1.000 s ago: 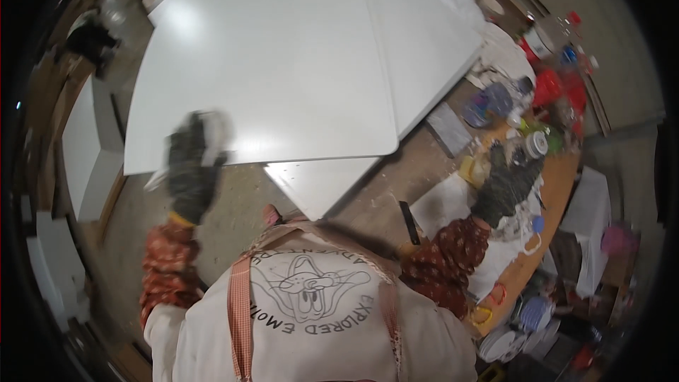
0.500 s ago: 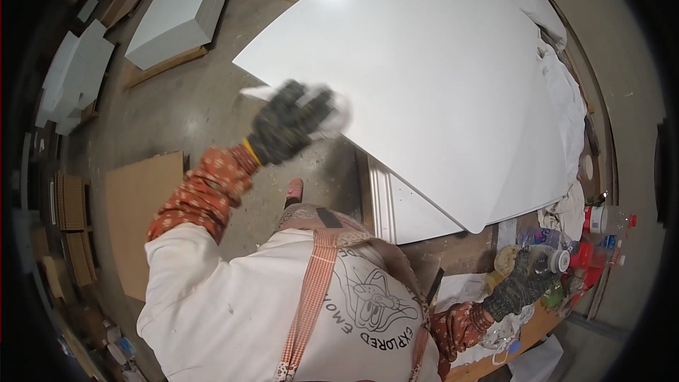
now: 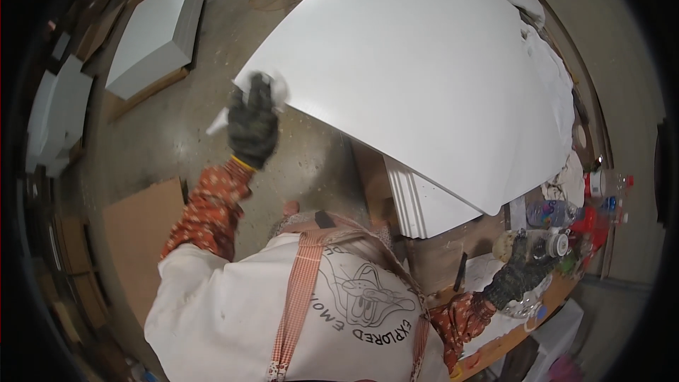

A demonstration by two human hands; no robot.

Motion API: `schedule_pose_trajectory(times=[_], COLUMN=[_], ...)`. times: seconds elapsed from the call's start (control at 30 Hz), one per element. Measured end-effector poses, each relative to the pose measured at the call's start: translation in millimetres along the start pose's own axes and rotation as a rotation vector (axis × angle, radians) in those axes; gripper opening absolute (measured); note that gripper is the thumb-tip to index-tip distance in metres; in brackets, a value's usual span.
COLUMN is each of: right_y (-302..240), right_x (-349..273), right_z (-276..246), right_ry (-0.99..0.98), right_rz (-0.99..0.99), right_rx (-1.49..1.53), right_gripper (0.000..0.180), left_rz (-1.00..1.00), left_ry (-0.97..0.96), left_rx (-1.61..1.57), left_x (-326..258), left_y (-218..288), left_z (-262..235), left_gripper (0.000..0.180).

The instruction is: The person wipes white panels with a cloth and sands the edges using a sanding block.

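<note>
Two gloved hands work at opposite ends of the scene; the left hand [image 3: 252,122], in a dark knitted glove, is closed around a crumpled white cloth [image 3: 272,88] and presses it against the near-left corner of a large white panel [image 3: 417,64]; the right hand [image 3: 520,276], likewise gloved, reaches down among clutter on a workbench [image 3: 495,343] at the lower right, and whether its fingers are closed on anything cannot be told.

Panel: a broad, flat, glossy white sheet lying across the upper middle of the view, its corner overhanging a concrete floor [image 3: 170,148]; it rests upon a moulded white board [image 3: 424,205] whose stepped edge shows beneath; judged stiff yet thin, likely awkward rather than heavy, smooth enough to slip in a glove and to mark easily; best taken by two opposite edges, not by a corner.

Cloth: soft and light, bunched in the palm.

Containers: a clear plastic bottle [image 3: 555,212] lying on its side, contents not discernible; a bottle with a red cap [image 3: 607,182] just beyond it; a round open tin [image 3: 506,244] beside the right hand, contents unclear.

Surroundings: a stack of white boards [image 3: 152,32] on the floor at upper left; brown cardboard [image 3: 141,233] at lower left.
</note>
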State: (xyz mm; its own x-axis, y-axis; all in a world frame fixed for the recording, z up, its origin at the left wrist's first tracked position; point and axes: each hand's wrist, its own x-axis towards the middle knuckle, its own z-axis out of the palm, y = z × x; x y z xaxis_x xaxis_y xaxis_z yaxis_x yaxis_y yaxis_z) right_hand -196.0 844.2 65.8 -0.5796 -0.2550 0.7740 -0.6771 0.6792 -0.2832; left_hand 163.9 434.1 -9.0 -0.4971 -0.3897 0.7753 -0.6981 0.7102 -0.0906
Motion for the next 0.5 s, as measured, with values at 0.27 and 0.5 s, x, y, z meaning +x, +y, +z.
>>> schedule_pose_trajectory(times=[0.27,0.5], right_y=[-72.8,-139.9], right_x=[-40.4,-59.5], right_z=[5.4,-35.1], right_ry=[0.048,-0.231], right_rz=[0.786,0.176], right_rx=[1.049,-0.106], right_gripper=[0.043,0.066], left_rz=[0.189,0.174], left_ry=[-0.171,-0.18], left_rx=[-0.301,-0.047], left_x=[10.5,-6.7], left_y=[53.6,-80.8], left_z=[-21.8,2.5], left_gripper=[0.058,0.057])
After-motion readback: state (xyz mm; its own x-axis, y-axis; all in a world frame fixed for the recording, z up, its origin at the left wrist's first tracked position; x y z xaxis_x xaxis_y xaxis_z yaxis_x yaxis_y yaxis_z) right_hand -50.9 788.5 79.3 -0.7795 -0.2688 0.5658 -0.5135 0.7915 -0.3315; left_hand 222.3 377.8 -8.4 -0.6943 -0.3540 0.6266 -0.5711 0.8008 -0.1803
